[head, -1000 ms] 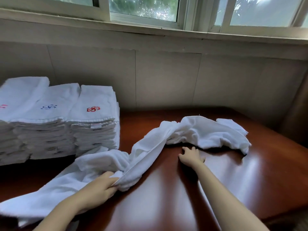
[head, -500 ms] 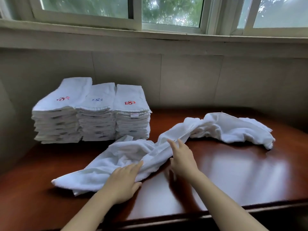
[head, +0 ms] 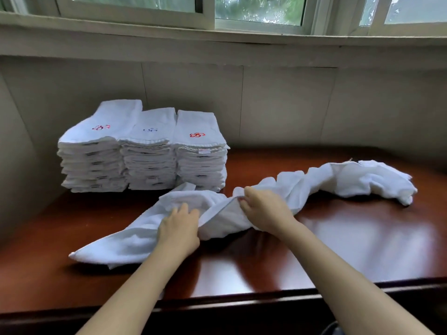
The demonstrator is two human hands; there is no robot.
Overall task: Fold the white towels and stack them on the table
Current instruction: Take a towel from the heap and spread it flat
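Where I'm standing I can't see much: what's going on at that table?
A person is sorting out a loose towel that lies rumpled and twisted across the wooden table. The right hand pinches an edge near its middle, while the left hand rests on the part nearer its left end. It isn't folded yet. Three stacks of folded towels stand side by side at the back left, by the wall.

Bare table (head: pixel 362 238) front right: open, a wide pass in from the near edge. Unfolded towel (head: pixel 338 180) lies as a rumpled band from left front to right rear, barring a low reach across. Folded-towel stacks (head: pixel 147 163), three abreast, fill rear left. They seem close to the wall (head: pixel 290 105); gap behind unclear.
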